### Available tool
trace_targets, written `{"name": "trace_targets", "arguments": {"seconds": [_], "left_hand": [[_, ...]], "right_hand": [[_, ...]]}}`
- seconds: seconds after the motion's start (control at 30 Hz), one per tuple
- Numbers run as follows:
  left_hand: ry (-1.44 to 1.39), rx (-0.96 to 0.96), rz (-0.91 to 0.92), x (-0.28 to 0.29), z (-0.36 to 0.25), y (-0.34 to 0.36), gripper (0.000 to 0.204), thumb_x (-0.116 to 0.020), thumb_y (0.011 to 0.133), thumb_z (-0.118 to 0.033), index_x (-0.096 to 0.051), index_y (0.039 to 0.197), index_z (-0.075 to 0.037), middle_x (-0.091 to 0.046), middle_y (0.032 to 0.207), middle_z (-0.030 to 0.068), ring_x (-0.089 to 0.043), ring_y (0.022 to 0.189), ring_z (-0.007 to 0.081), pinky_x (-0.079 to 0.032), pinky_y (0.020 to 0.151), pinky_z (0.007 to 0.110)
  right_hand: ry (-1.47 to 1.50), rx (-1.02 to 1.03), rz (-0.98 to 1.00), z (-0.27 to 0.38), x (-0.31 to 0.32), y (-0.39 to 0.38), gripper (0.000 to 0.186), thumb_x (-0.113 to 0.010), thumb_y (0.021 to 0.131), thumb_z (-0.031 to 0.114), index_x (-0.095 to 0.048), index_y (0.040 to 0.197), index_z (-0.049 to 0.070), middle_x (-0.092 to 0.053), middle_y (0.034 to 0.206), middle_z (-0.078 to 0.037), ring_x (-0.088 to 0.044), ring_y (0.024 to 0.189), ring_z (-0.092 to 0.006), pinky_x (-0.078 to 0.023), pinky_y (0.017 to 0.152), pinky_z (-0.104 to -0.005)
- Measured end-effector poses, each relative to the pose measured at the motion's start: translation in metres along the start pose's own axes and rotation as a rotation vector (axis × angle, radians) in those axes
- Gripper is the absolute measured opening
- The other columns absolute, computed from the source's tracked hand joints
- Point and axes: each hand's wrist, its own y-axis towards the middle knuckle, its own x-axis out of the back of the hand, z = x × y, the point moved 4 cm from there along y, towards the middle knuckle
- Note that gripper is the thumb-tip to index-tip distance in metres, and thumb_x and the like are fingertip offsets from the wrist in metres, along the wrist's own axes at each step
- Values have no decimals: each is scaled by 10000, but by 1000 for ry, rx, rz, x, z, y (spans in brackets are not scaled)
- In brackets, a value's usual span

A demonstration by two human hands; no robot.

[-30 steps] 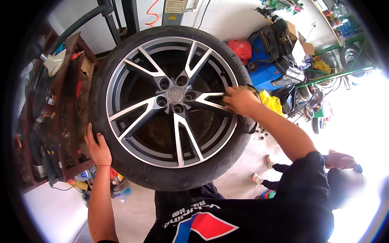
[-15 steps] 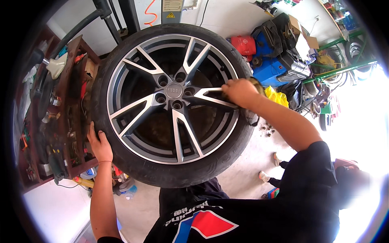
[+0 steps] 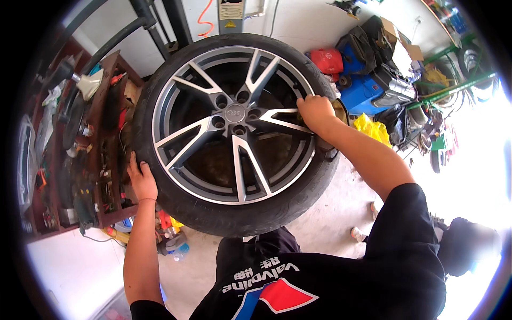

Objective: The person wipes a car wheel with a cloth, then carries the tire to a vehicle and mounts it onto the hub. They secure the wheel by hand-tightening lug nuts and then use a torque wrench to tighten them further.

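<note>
A large wheel, a black tire [image 3: 272,216] around a grey-and-silver five-spoke alloy rim [image 3: 242,168], lies face up in front of me. My left hand [image 3: 144,178] rests on the tire's left side, fingers apart. My right hand [image 3: 320,114] is at the rim's right edge, beside a forked spoke, with curled fingers around a dark olive item [image 3: 337,106] that is mostly hidden and too unclear to name.
A wooden tool rack [image 3: 98,176] stands left. Black machine posts [image 3: 176,21] and a grey control box [image 3: 230,16] are behind. A red can [image 3: 326,60], blue machine [image 3: 357,93], yellow bag [image 3: 373,128] and green shelving [image 3: 448,92] crowd the right. Another person [image 3: 464,240] is lower right.
My right hand has moved slightly upward along the rim with the item in it. My left hand stays on the tire. The whole view has shifted a little.
</note>
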Motion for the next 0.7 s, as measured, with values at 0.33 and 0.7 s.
{"name": "trace_targets", "arguments": {"seconds": [0.33,0.7], "left_hand": [[1,5,28,-3,6,1,534,-409,1046,-311,-420,1538,-104,-447,1488,227,-462,1363,407,-363,1148,439],[-23,-14,11,0,-1,-1,520,-442,1027,-259,-435,1513,-76,-454,1459,255,-468,1339,431,-380,1129,440]], "right_hand": [[696,-458,-349,-26,7,-33,342,-703,897,423,-625,1019,114,-652,1008,-148,-660,978,-363,-549,802,-460],[256,424,-378,96,53,2,212,-622,859,178,-651,1063,131,-611,1085,-77,-596,1091,-260,-480,922,-392]]}}
